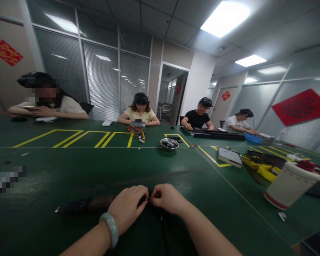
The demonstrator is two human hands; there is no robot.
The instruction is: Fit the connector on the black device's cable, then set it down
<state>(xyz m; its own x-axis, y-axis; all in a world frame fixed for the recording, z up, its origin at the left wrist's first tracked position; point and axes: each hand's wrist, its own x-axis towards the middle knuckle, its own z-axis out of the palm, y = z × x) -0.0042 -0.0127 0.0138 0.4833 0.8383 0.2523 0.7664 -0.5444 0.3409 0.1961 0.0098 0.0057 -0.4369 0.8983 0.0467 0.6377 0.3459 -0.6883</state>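
Note:
Over the near part of the green table, my left hand (128,205), with a pale green bangle (110,227) at its wrist, is closed in a pinch. Its fingertips meet those of my right hand (167,200), also pinched. A tiny gold-coloured glint shows between them, but the piece is too small to name. A dark cylindrical tool with a metal tip, like an electric screwdriver (82,206), lies on its side at the left. My left hand covers its right end. Dark material, possibly a cable, shows beneath my right hand; its shape is unclear.
Ahead stands a metal bowl (169,143) of dark parts. To the right are a silver-grey box (229,157), yellow and black items (266,169) and a large white cup (290,185). Several people sit along the far side; loose wires (140,134) lie before one.

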